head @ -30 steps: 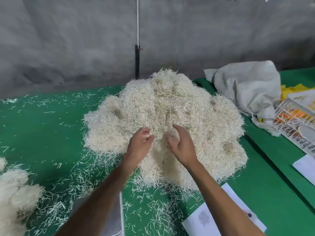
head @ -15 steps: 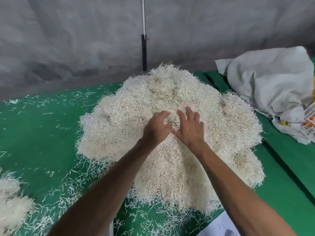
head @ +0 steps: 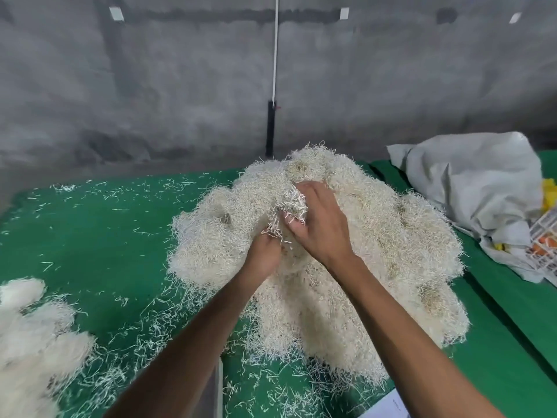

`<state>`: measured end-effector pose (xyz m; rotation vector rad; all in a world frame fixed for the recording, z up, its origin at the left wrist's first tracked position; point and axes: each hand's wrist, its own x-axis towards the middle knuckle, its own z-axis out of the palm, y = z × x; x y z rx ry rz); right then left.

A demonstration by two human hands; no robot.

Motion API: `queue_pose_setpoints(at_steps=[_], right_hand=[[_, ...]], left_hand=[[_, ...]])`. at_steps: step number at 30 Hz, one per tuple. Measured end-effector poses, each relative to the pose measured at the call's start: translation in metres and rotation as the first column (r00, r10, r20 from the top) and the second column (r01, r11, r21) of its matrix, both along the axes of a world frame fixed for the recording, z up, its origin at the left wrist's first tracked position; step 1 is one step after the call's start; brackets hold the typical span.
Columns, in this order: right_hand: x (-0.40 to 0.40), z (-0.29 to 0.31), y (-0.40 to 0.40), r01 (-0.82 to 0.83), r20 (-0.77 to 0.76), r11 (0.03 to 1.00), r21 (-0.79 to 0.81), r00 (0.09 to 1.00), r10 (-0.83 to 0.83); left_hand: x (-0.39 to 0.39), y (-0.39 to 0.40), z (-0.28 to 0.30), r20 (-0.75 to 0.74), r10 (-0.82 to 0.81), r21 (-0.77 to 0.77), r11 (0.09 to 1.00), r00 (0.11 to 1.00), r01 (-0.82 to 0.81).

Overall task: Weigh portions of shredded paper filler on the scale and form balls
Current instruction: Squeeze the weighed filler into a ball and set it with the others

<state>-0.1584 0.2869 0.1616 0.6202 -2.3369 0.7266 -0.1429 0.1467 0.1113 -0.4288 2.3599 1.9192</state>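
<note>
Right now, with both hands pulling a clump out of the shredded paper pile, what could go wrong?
1. The clump is loose between the left hand and right hand; strands already hang from it and could drop, adding to the scraps on the green table.
2. The scale isn't clearly in view, so the portion size is a guess until weighed.
3. Pulling may drag the pile toward the near edge.

A grey concrete wall [head: 150, 86] is filling the upper half of the frame. A thin white pole [head: 275, 55] is standing against it at the centre. At the right, a crumpled grey sack [head: 470, 182] is lying on the green table [head: 99, 236], touching a white basket [head: 545, 236] at the right edge.
</note>
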Motion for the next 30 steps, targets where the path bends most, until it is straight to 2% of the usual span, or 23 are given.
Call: queue_pose_setpoints(at_steps=[1,3,5,7,8,10,13,16,19,20,21,22,23,24,25,26,30], right_hand=[[0.013,-0.001,-0.018,-0.051,0.046,0.991,-0.124,0.997,0.057],[0.045,-0.004,-0.056,-0.089,0.216,0.905,-0.415,0.957,0.193],[0.074,-0.013,-0.090,-0.035,0.374,0.770,-0.637,0.859,0.349],[0.101,-0.032,-0.119,0.056,0.476,0.697,-0.715,0.769,0.427],[0.114,-0.042,-0.131,0.078,0.517,0.700,-0.710,0.733,0.442],[0.139,-0.065,-0.150,0.045,0.559,0.788,-0.614,0.730,0.394],[0.178,-0.101,-0.178,-0.139,0.524,0.908,-0.394,0.778,0.347],[0.216,-0.125,-0.202,-0.257,0.553,0.899,-0.355,0.718,0.424],[0.232,-0.148,-0.206,-0.310,0.612,0.925,-0.220,0.695,0.378],[0.235,-0.155,-0.205,-0.322,0.645,0.932,-0.166,0.680,0.350],[0.238,-0.162,-0.204,-0.324,0.672,0.937,-0.130,0.666,0.324],[0.241,-0.168,-0.203,-0.317,0.684,0.942,-0.109,0.664,0.303],[0.244,-0.174,-0.203,-0.298,0.688,0.949,-0.101,0.668,0.283],[0.246,-0.179,-0.203,-0.271,0.697,0.957,-0.099,0.668,0.261],[0.247,-0.183,-0.203,-0.247,0.715,0.965,-0.087,0.659,0.233],[0.249,-0.188,-0.204,-0.236,0.733,0.970,-0.057,0.650,0.202],[0.250,-0.200,-0.201,-0.197,0.753,0.978,0.073,0.654,0.075]], left_hand=[[0.012,-0.011,0.004,0.079,0.082,0.173,0.980,0.994,-0.095],[0.041,-0.040,0.004,0.222,0.156,0.439,0.865,0.962,-0.242],[0.072,-0.072,-0.004,0.341,0.177,0.532,0.773,0.923,-0.345],[0.105,-0.105,-0.008,0.392,0.198,0.575,0.710,0.899,-0.407],[0.121,-0.120,-0.008,0.373,0.196,0.626,0.669,0.907,-0.401],[0.149,-0.142,-0.011,0.250,0.158,0.728,0.619,0.955,-0.293],[0.188,-0.163,-0.022,0.166,0.144,0.693,0.687,0.976,-0.219],[0.222,-0.175,-0.043,0.139,0.123,0.662,0.727,0.983,-0.185],[0.240,-0.196,-0.069,0.100,0.141,0.761,0.627,0.985,-0.167],[0.246,-0.202,-0.075,0.112,0.137,0.759,0.627,0.984,-0.174],[0.249,-0.206,-0.082,0.166,0.131,0.706,0.676,0.977,-0.211],[0.255,-0.208,-0.090,0.241,0.159,0.572,0.774,0.957,-0.273],[0.260,-0.208,-0.096,0.284,0.229,0.355,0.877,0.931,-0.324],[0.268,-0.211,-0.105,0.252,0.296,0.135,0.932,0.921,-0.336],[0.274,-0.215,-0.114,0.170,0.331,-0.026,0.943,0.928,-0.332],[0.281,-0.220,-0.124,0.109,0.353,-0.111,0.933,0.929,-0.342],[0.294,-0.235,-0.147,0.139,0.319,-0.267,0.924,0.937,-0.275]])
